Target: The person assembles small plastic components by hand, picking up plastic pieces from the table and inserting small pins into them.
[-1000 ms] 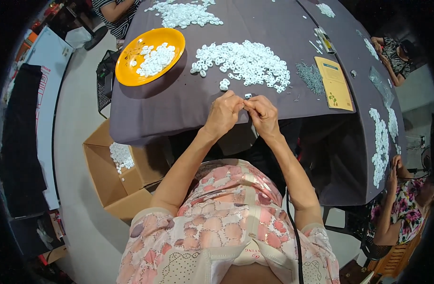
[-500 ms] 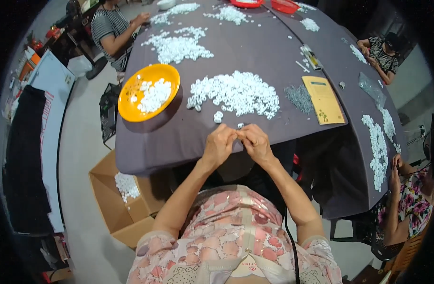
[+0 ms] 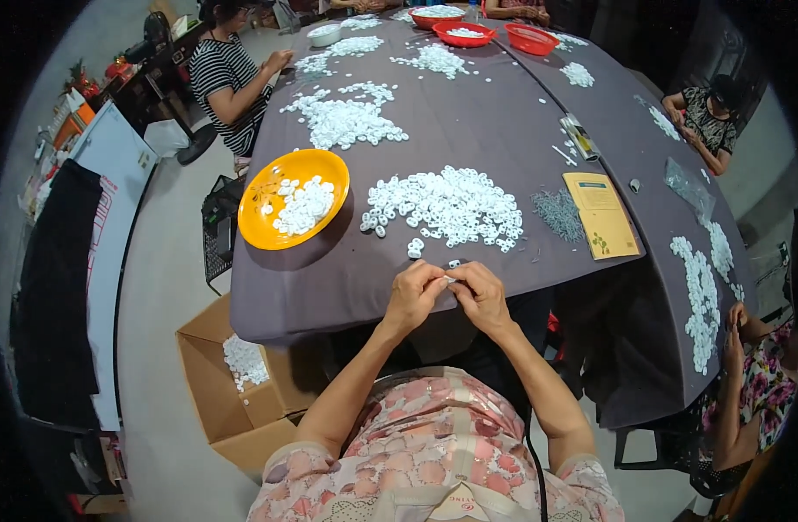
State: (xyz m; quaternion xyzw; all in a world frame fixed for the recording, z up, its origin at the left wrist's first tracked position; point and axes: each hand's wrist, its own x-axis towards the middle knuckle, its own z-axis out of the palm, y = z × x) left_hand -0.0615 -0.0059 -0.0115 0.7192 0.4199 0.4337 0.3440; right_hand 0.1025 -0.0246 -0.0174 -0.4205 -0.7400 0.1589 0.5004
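Both hands meet at the near edge of the table, fingertips pinched together. My left hand [image 3: 414, 297] and my right hand [image 3: 481, 303] are closed on one small white plastic piece [image 3: 449, 280], mostly covered by the fingers. Just beyond the knuckles lie a loose white piece [image 3: 454, 264] and a little clump of white pieces [image 3: 415, 249]. Farther in spreads a large pile of white oval pieces with holes [image 3: 451, 204]. To its right is a heap of small grey pins or screws [image 3: 558, 216], their exact kind too small to tell.
An orange bowl [image 3: 258, 224] with white pieces stands left of the pile. A yellow booklet [image 3: 601, 217] lies at right, on the grey tablecloth [image 3: 329, 296]. Below left, a cardboard box [image 3: 203, 374] holds more pieces. Red basins [image 3: 531, 39] stand far off; several people sit around the table.
The view has tilted up, so table and hands appear lower. My hands stay pinched together, and a bit of the white piece now shows between the fingertips.
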